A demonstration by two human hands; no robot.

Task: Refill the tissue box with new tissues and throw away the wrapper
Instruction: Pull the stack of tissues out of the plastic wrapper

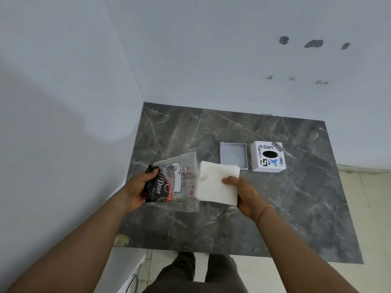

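Note:
My left hand (139, 187) grips the closed end of a clear plastic wrapper (179, 180) with dark "Dove" print, held just above the table. My right hand (241, 193) holds a white stack of tissues (218, 182), which sits just outside the wrapper's open end. Farther back right stands the white tissue box cover (268, 156), with stickers and an oval hole on top. Its grey base tray (233, 155) lies open beside it, to the left.
Everything rests on a dark grey marble-look table (285, 208) pushed against white walls at the back and left. Pale tiled floor (368, 197) shows to the right and in front, where my legs stand at the table's near edge.

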